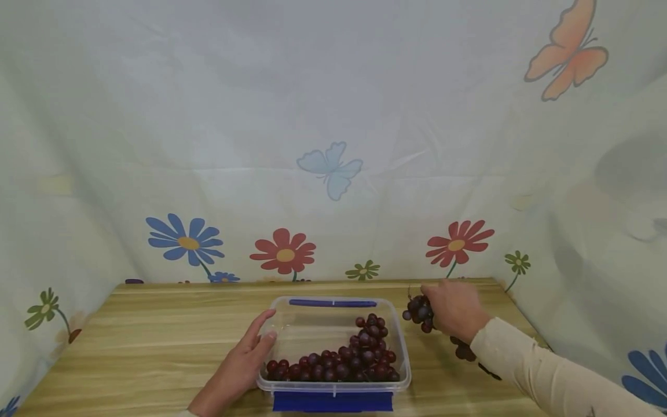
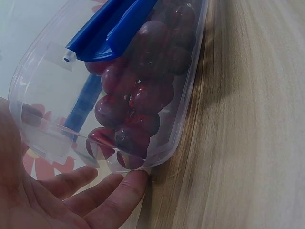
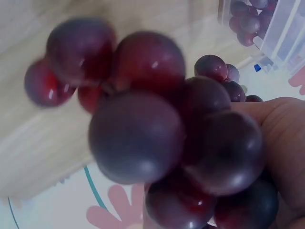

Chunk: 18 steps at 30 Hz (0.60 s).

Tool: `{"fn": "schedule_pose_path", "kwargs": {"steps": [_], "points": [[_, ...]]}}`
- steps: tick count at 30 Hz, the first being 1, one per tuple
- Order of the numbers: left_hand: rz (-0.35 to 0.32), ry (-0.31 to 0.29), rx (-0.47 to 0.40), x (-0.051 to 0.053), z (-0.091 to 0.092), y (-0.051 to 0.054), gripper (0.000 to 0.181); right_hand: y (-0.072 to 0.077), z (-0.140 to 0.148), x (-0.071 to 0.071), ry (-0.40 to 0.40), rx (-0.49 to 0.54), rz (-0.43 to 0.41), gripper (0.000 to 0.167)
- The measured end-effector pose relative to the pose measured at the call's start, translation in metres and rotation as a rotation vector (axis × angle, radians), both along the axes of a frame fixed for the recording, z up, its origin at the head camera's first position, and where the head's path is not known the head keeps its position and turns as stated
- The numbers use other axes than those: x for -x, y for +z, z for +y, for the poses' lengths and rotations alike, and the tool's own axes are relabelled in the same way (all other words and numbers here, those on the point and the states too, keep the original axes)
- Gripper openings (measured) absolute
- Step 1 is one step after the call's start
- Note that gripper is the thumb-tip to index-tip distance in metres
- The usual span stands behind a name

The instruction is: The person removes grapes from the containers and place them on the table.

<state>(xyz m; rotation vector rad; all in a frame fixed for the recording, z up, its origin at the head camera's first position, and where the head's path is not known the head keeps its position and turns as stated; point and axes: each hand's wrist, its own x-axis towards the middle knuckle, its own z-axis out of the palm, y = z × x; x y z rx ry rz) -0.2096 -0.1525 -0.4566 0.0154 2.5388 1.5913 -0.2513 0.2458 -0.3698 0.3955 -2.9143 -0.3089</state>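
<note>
Grapes [image 1: 418, 311], round and purple, fill the gripping right hand [image 1: 458, 308]; the loosely straight-fingered left hand [image 1: 241, 364] touches a clear, blue-clipped plastic box [image 1: 312, 387]. Carrying seems the step, next needing gentleness.

a clear box [image 1: 334, 386] is standing open and upright on the tabletop [image 1: 172, 330], its blue clasp [image 1: 333, 402] jutting outward below the front rim and a second one lining the back. dark red-purple grapes [image 1: 333, 366] are lying inside in an l shape, running along the front wall and up the right side. the left hand [image 1: 245, 358] is touching the box's left side. a darker bunch [image 1: 419, 311] is staying apart, right of the box, with the right hand [image 1: 458, 307] gripping it; its round fruit is showing on both sides of the hand.
</note>
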Motion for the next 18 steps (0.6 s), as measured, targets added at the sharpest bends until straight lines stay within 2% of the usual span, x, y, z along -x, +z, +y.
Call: {"fn": "schedule_pose_path", "kwargs": {"steps": [12, 18], "points": [[-0.001, 0.013, -0.006, -0.001, 0.0, -0.001, 0.056, -0.018, 0.006, 0.007, -0.082, 0.207, -0.206, 0.023], [-0.001, 0.012, 0.006, 0.0, 0.0, -0.002, 0.057, -0.023, 0.006, 0.009, -0.124, 0.309, -0.262, 0.024]]}}
